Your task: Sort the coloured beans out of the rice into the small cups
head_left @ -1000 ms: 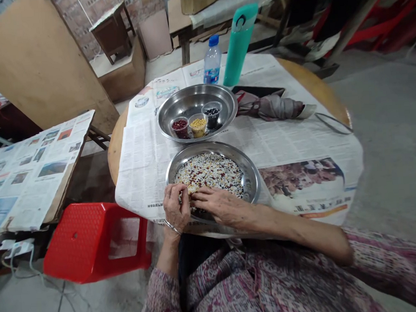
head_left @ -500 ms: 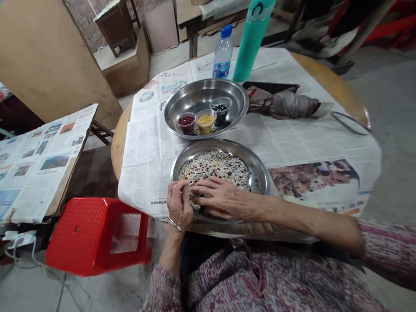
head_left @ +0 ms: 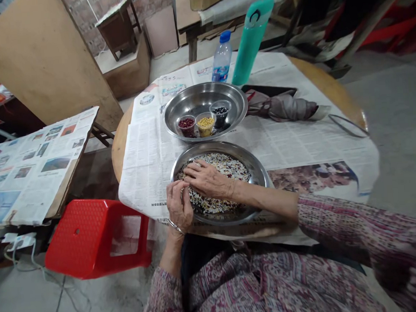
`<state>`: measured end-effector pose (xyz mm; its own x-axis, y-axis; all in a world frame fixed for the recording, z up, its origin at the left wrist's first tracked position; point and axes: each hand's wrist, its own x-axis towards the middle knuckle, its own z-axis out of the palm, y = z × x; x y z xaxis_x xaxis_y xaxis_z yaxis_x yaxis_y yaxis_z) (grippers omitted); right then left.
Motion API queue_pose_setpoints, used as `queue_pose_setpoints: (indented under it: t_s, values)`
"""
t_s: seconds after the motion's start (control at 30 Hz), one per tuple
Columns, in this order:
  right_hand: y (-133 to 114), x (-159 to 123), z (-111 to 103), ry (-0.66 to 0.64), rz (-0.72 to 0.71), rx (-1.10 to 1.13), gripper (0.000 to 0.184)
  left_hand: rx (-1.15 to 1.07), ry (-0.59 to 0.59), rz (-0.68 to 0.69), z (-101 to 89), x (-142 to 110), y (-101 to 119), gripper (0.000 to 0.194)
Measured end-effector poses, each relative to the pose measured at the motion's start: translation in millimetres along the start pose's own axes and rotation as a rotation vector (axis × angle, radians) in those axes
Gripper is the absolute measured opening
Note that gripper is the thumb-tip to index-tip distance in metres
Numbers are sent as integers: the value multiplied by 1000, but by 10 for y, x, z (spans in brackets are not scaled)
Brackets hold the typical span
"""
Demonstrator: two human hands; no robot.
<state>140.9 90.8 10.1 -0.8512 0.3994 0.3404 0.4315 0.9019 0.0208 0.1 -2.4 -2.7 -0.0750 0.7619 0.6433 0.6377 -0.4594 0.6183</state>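
A steel basin (head_left: 259, 164) in front of me holds a layer of mixed white, black, yellow and red grains and beans (head_left: 216, 204). At its left rim is my left hand (head_left: 179, 206), closed, thumb against bent fingers; whatever lies inside them is hidden. Across the grains reaches my right hand (head_left: 208, 180), its fingers loosely bent and partly apart, the tips close to my left fingers. Behind stands a second steel basin (head_left: 175, 101) with clear cups of red beans (head_left: 186, 124), yellow beans (head_left: 205, 124) and black beans (head_left: 221, 113).
Newspaper (head_left: 140, 156) covers the round table. A plastic bottle (head_left: 222, 57), a teal flask (head_left: 252, 43) and a folded umbrella (head_left: 286, 107) are beyond the basins. A red stool (head_left: 81, 236) and a newspaper-covered table (head_left: 34, 168) stand to the left.
My right hand has moved forward and left over the grains, closer to my left fingertips, baring grains near the front of the basin. My left hand has stayed at the rim.
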Motion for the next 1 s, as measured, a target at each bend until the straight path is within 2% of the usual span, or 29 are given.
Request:
queue_pose_setpoints:
  t_s: [0.17,0.3,0.5,0.67,0.83,1.0]
  values:
    - [193,-87,-78,-57,138,-49,20,-16,-2,5,-1,6,9,15]
    - [299,-315,-78,-46,213,-44,21,-14,-5,8,-3,7,10,16]
    - [268,-613,-25,16,318,-9,38,4,-21,5,-7,16,16,15]
    - [176,-497,52,-38,317,-23,58,17,-36,22,-9,24,15,15]
    - [156,-363,168,-102,332,35,61,24,-46,26,-4,12,-3,15]
    - [57,-388,220,-56,215,74,66,22,-46,19,-4,13,1,15]
